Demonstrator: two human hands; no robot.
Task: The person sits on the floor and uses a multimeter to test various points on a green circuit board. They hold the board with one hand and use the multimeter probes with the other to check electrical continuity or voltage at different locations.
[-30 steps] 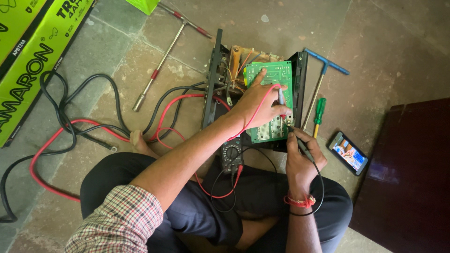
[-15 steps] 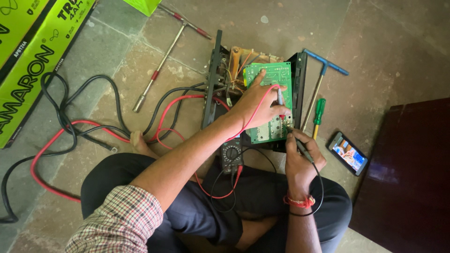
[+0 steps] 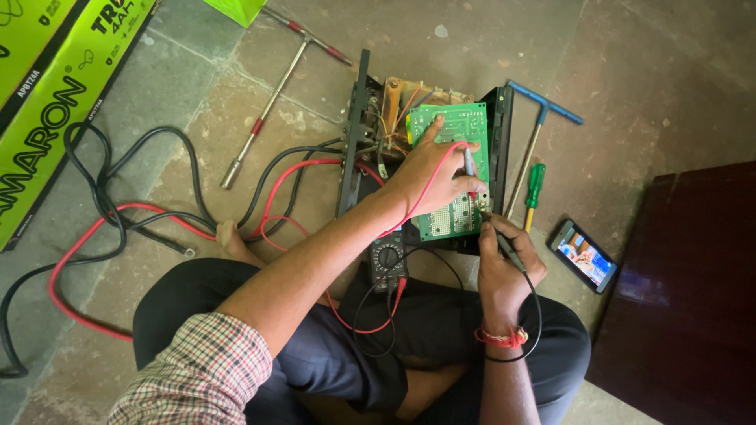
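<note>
I sit cross-legged on a stone floor before an opened black device case [image 3: 499,134] with a green circuit board [image 3: 449,216] on top. My left hand [image 3: 429,175] rests on the board and pinches a red test probe [image 3: 469,164] against its right side. My right hand [image 3: 505,264] grips a black test probe [image 3: 504,244], tip at the board's lower right edge. A black multimeter [image 3: 387,260] lies on my lap, its red and black leads running to the probes.
A phone [image 3: 583,256] with a lit screen lies at right beside a dark wooden panel [image 3: 693,291]. A green-handled screwdriver [image 3: 532,189], a blue T-handle wrench [image 3: 543,106] and a metal T-wrench [image 3: 268,106] lie around. Red and black cables [image 3: 118,228] loop left, near green boxes [image 3: 55,102].
</note>
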